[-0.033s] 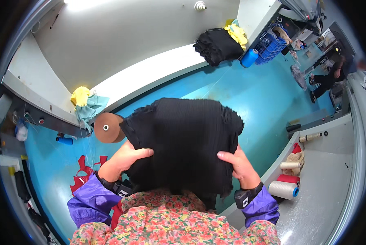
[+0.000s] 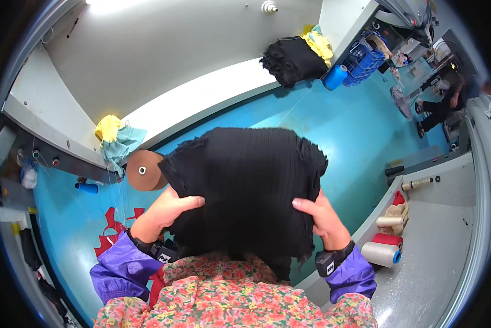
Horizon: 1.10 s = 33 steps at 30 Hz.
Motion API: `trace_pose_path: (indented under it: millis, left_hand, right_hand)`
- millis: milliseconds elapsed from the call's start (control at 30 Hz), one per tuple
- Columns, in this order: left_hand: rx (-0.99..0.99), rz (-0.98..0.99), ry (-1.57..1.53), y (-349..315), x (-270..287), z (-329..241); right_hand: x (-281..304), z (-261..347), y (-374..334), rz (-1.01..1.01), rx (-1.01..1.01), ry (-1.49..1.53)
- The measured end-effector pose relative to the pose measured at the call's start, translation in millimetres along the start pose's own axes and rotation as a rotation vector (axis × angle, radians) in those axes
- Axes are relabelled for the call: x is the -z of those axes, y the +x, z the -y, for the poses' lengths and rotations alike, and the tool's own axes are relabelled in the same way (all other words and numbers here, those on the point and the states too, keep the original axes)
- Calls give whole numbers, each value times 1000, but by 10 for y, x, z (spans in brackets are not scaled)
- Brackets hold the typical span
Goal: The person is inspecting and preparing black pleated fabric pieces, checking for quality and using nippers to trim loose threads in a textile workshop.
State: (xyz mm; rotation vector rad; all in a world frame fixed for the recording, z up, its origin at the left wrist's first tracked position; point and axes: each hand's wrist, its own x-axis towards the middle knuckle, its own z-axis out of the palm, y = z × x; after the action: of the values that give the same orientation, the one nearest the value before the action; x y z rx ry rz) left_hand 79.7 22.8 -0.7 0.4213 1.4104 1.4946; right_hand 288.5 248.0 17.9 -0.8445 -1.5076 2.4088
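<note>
A thick stack of black knitted fabric pieces [image 2: 248, 191] with frayed side edges is held in front of my body. My left hand [image 2: 166, 213] grips its left side, thumb lying on top. On the opposite side my right hand [image 2: 324, 218] clasps the stack the same way. The fingers of both hands are mostly hidden beneath the fabric. Just beyond my left hand stands a large brown yarn cone [image 2: 142, 170]. A second black fabric stack [image 2: 292, 63] rests on the white ledge [image 2: 201, 101] at the far side.
Yellow and pale green cloths [image 2: 117, 139] hang at the ledge's left end. A blue yarn cone [image 2: 335, 77] and blue basket [image 2: 363, 64] stand far right. Several cones, one white [image 2: 379, 253], lie on the grey surface at right. Red scraps [image 2: 111, 227] lie on the floor. A person [image 2: 448, 104] is far right.
The far edge of the black stack has shifted very slightly upward in the picture. Both hands keep their hold.
</note>
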Motion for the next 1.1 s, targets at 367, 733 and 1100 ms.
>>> trace_pose_path:
  millis: [367,733,1100]
  left_hand:
    - [-195,-326,-8,562,668,-505]
    - [-235,-528,67,1938,2125,-29]
    - [-69,-1105,1822,3130,2122,443]
  right_hand:
    - [-412,381,1686,307,148,-83]
    - [-676,-352,4248,158,361,-492]
    - [-637,-1080,4696,122,77,-953]
